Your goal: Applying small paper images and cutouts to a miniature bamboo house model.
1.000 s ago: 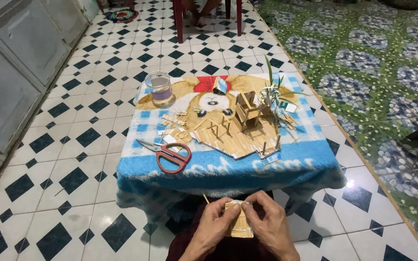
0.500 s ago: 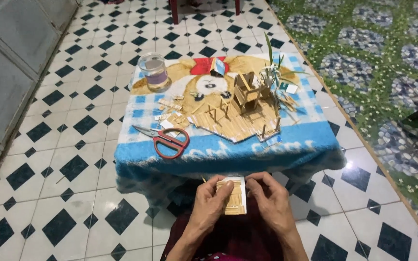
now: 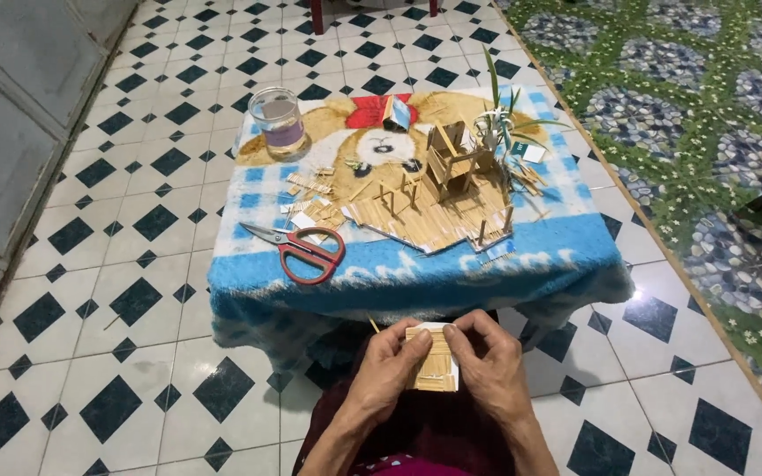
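- A stick panel [image 3: 434, 360] is pinched between both hands, below the table [image 3: 522, 256] edge.
- Left hand [image 3: 387, 368] is closed on its left edge.
- Right hand [image 3: 489, 368] is closed on its right edge.

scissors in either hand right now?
No: the red-handled scissors lie on the table's blue cloth, while the left hand and right hand hold a small stick panel.

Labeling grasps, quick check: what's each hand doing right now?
Left hand: closed on the stick panel, left edge.
Right hand: closed on the same panel, right edge.
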